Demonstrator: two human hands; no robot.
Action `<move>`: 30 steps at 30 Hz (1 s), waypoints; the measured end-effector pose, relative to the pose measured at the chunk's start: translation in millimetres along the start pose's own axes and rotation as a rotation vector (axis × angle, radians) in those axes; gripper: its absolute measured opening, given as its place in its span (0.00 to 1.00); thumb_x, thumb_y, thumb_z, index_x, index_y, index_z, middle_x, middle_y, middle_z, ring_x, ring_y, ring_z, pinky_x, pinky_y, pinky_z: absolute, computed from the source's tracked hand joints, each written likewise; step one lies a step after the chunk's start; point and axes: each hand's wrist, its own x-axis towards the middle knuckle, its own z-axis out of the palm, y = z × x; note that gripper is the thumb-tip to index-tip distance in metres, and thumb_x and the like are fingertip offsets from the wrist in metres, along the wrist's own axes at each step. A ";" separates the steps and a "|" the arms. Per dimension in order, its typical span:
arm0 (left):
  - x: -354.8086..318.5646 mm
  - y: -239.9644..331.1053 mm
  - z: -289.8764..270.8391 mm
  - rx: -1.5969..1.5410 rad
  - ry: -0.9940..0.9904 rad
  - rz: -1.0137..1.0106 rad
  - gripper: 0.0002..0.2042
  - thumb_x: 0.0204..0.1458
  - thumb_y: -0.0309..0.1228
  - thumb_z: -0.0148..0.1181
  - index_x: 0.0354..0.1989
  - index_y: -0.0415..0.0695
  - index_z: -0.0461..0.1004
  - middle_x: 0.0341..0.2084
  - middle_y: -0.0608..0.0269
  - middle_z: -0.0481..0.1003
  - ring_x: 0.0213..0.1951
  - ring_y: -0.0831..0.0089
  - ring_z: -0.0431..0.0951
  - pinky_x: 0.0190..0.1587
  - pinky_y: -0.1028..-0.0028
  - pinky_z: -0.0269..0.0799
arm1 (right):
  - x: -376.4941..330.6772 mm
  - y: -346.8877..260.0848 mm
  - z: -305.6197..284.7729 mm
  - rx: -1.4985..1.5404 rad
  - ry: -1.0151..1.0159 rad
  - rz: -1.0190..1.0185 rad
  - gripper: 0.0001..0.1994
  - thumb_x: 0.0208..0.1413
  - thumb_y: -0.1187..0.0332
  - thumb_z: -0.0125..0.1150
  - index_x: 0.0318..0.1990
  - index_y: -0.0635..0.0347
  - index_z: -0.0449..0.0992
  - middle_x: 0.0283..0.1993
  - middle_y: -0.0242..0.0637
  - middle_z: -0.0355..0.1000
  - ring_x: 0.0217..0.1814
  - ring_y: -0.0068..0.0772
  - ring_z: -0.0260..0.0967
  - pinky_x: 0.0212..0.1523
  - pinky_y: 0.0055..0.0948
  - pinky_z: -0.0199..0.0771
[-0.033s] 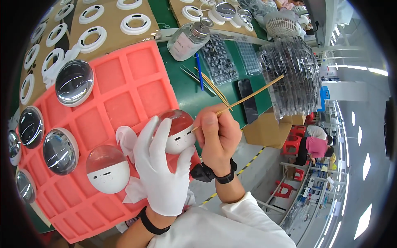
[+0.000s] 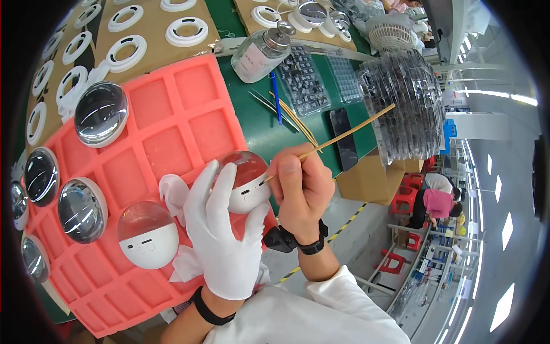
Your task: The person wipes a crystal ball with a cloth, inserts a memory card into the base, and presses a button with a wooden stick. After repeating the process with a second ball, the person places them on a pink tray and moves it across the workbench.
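My left hand [image 2: 224,235], in a white glove, is wrapped round a white ball-shaped device [image 2: 248,195] with a clear dome top and small slots in its side. My bare right hand [image 2: 302,186] pinches a thin wooden stick [image 2: 349,132]. The stick's lower tip meets the device's white side near a slot; its long end points up and right. A similar device [image 2: 150,243] sits to the left on the pink foam tray [image 2: 166,155], slots facing me. White cloth or tissue [image 2: 173,194] lies beside my gloved hand.
Several mirror-domed devices [image 2: 102,114] rest on the tray's left. White rings [image 2: 126,53] lie on cardboard behind. A glass bottle [image 2: 258,57], a blue pen [image 2: 277,97], tweezers and sticks, a phone [image 2: 342,137], parts trays [image 2: 309,80] and stacked plastic trays [image 2: 404,109] stand on the green table.
The stick's free end has shifted very slightly to the right. Both hands keep their hold on the device and the stick.
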 end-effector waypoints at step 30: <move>-0.7 -2.9 -0.4 0.027 -0.033 -0.015 0.37 0.45 0.25 0.72 0.66 0.41 0.64 0.59 0.49 0.67 0.58 0.51 0.70 0.59 0.58 0.67 | 1.4 13.3 -3.5 -0.221 -0.087 -0.419 0.08 0.66 0.77 0.50 0.33 0.71 0.72 0.22 0.38 0.71 0.16 0.19 0.57 0.17 0.22 0.54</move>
